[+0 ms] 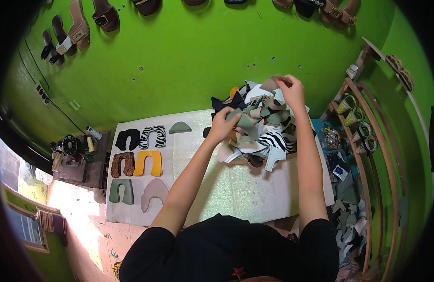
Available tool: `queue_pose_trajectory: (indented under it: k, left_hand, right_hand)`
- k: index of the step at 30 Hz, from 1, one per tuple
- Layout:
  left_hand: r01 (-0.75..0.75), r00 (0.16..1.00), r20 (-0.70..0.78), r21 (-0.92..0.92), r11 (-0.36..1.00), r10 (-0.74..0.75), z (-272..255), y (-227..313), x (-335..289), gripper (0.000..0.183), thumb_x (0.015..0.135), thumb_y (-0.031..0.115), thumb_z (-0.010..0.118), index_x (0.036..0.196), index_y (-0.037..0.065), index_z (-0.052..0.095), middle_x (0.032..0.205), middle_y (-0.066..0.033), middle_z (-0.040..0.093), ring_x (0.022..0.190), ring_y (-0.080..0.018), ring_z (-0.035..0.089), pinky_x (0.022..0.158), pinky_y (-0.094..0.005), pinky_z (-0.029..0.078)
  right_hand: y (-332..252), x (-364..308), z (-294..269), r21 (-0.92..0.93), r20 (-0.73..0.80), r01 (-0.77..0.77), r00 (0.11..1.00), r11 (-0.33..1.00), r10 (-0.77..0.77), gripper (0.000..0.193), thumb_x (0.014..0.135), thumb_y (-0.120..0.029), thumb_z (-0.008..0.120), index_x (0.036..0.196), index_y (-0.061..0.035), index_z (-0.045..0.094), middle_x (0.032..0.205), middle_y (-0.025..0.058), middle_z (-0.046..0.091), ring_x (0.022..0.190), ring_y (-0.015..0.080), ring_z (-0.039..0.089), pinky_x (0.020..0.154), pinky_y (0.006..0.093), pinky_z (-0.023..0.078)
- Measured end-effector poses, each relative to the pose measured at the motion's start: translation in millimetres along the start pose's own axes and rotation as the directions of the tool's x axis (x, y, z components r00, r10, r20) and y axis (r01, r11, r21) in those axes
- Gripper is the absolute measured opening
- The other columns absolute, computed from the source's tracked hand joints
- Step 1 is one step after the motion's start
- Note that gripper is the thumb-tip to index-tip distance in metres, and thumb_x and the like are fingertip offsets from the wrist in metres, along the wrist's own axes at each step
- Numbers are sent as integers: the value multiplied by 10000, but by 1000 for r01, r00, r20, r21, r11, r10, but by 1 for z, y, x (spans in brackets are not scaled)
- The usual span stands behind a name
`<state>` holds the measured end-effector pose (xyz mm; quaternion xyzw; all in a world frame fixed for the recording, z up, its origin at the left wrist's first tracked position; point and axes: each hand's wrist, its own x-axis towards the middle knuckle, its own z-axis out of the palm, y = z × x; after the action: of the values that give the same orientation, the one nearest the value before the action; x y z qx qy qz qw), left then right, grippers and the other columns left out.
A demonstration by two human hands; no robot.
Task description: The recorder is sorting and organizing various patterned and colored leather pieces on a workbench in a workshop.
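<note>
Over a heaped pile of cut shoe-upper pieces (273, 141), my left hand (222, 124) pinches a grey-green cut piece (246, 126). Higher and to the right, my right hand (292, 89) grips the edge of a taupe cut piece (272, 83) at the back of the heap. White, zebra-striped, black, green and beige scraps overlap there. On the left of the table lie U-shaped pieces in stacks: black (127, 139), zebra (152, 137), leopard (123, 164), yellow (149, 163) and green (121, 191). A pinkish curved piece (153, 190) and a green half-round piece (180, 127) lie beside them.
The pile covers the right part of a pale table (203, 188) against a green wall. A sewing machine (69, 148) with thread spools stands at the left. A wooden rack (367, 188) with shoes and more scraps (348, 221) are on the right. Sandals hang above.
</note>
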<state>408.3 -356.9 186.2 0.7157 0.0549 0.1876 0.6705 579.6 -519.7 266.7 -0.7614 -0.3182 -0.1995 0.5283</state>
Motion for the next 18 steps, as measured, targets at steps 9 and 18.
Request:
queue_pose_trajectory:
  k: [9,18]
  left_hand:
    - [80,997,28,-495,865,-76,12,29,-5,217,908,169,384,1023,-12,354,985,-194,536,799,-248,621,616,-253,534]
    - [367,911,-193,-25,930,-364,-4,-103,-75,338,774,57,524,1051,45,330,781,-128,534,666,-172,563,535,-280,471]
  right_hand:
    - [-31,-7,-17,363,3,-139,989,921,148,322,836,-255,545,640,0,555,488,20,509,436,74,483,436,219,389]
    - [-20,-15,-28,191,-189,53,982,980,-16,201,798,-193,585,793,6,611,543,21,546,477,84,478,456,239,382]
